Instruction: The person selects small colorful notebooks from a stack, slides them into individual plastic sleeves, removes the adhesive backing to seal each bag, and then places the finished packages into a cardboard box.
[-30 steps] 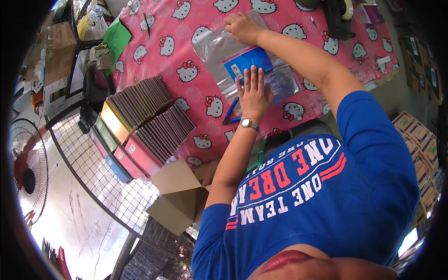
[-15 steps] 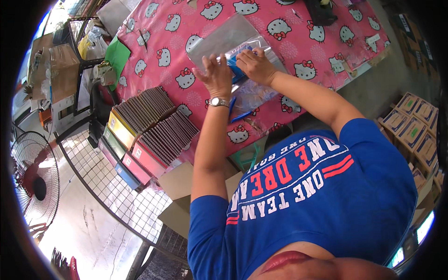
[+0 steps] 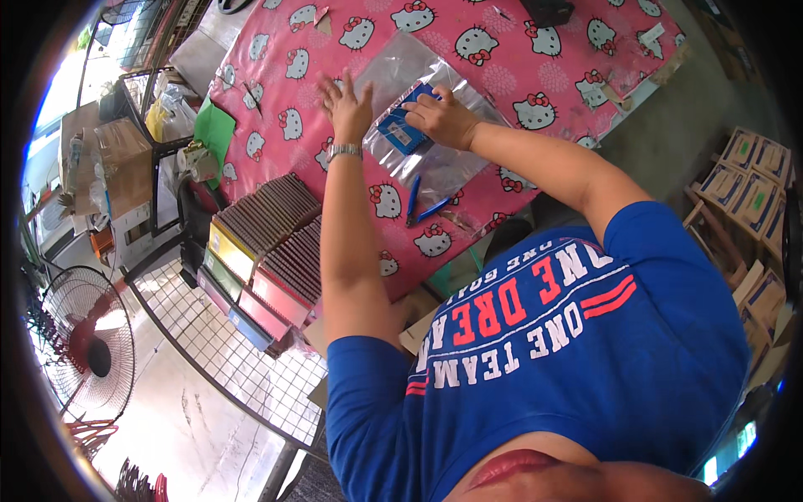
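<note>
Currently, left hand [image 3: 347, 110] is free: fingers spread, slightly blurred, grasping nothing, over the left edge of the clear plastic [image 3: 458, 170]. Silver watch [image 3: 345, 151] on that wrist. Right hand [image 3: 445, 119] has its fingers bent over the right side of the small blue notebook [image 3: 400, 134]; can't tell if it's pinching it or just pressing down. Notebook sits tilted around the middle of the plastic, between the two hands, nearer the right. Can't tell whether it's inside the plastic or on top. Blue-handled tool [image 3: 414, 201] lies with handles apart, just below the plastic on the person's side. All of that is on the pink patterned surface [image 3: 276, 157]. Spiral-bound notebooks [image 3: 268, 213] stand in packed rows at the surface's left edge, left of the left forearm. Green sheet [image 3: 213, 136] further up that side. Fan [image 3: 94, 353] lower left, beyond the wire mesh [image 3: 224, 368]. Cardboard boxes [image 3: 743, 186] stacked far right.
</note>
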Motion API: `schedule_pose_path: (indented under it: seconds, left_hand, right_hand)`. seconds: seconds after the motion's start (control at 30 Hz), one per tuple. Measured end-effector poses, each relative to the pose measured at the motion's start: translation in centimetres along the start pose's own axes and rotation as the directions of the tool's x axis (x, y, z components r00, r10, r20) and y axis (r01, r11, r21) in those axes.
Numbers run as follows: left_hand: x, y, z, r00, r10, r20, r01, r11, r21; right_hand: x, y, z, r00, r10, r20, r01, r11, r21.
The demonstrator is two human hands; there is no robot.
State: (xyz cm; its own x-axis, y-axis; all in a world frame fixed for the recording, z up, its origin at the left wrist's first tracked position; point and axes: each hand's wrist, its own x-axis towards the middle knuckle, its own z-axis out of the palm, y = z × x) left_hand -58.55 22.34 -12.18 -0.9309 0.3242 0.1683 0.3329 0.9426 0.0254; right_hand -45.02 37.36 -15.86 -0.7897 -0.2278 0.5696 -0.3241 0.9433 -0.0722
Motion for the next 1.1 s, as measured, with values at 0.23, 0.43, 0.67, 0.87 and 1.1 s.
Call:
schedule_pose_path:
  seconds: [0.23, 0.43, 0.67, 0.87, 1.1]
  left_hand:
    - [-8.1, 4.4, -6.7, 0.828, 0.310, 0.468, -0.250, 0.950, -0.186]
    - [-7.6, 5.7, -2.3, 0.946, 0.284, 0.157, -0.218, 0.914, -0.341]
    - [-7.1, 5.8, -1.2, 0.967, 0.248, 0.050, -0.225, 0.934, -0.277]
    - [-6.8, 6.4, -1.5, 0.964, 0.254, 0.081, -0.228, 0.943, -0.242]
    - [-6.5, 6.6, -2.4, 0.941, 0.314, 0.127, -0.284, 0.935, -0.211]
  right_hand:
    - [-0.6, 1.3, -0.4, 0.999, 0.050, 0.020, -0.050, 0.998, -0.024]
    - [1.1, 2.1, -2.5, 0.972, 0.191, 0.140, -0.191, 0.981, -0.010]
    - [-5.1, 1.6, -6.4, 0.892, 0.442, 0.092, -0.451, 0.882, 0.136]
    - [-5.0, -3.1, -3.6, 0.897, 0.152, 0.414, -0.156, 0.987, -0.024]
    - [-3.8, -3.4, -3.7, 0.887, 0.107, 0.449, -0.124, 0.992, 0.008]
